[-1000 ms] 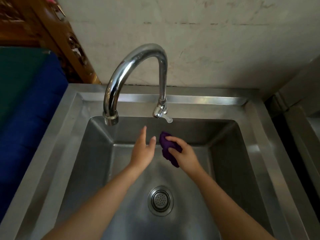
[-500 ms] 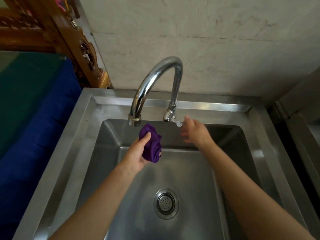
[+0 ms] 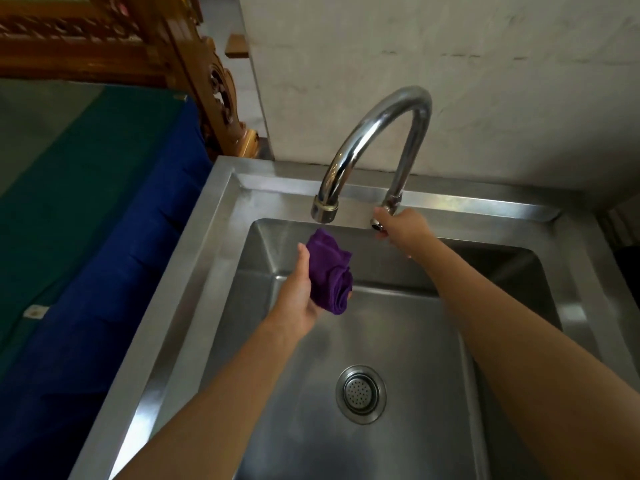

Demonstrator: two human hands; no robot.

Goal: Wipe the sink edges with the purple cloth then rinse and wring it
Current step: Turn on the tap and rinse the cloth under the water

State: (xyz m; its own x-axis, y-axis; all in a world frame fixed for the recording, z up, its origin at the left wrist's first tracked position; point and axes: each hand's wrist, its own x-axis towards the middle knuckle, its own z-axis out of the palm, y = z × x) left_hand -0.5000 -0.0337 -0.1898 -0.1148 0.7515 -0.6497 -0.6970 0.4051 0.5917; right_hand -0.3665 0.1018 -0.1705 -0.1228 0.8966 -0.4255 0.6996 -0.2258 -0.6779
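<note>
My left hand [image 3: 300,295] holds the bunched purple cloth [image 3: 330,271] over the back left of the steel sink [image 3: 221,244], just below the tap's spout end [image 3: 323,210]. My right hand [image 3: 401,228] grips the small tap handle [image 3: 375,224] at the base of the chrome gooseneck tap [image 3: 384,133]. No water is visible coming from the spout. The drain strainer [image 3: 360,393] lies in the basin floor below my arms.
A grey wall [image 3: 450,64] stands right behind the sink. To the left lies a blue and green covered surface [image 3: 86,220], with carved wooden furniture [image 3: 207,81] behind it. A dark gap runs along the sink's right side [image 3: 623,244].
The cloth passed from my right hand to my left. My right hand then moved up to the tap handle and closed on it. The view shifted left.
</note>
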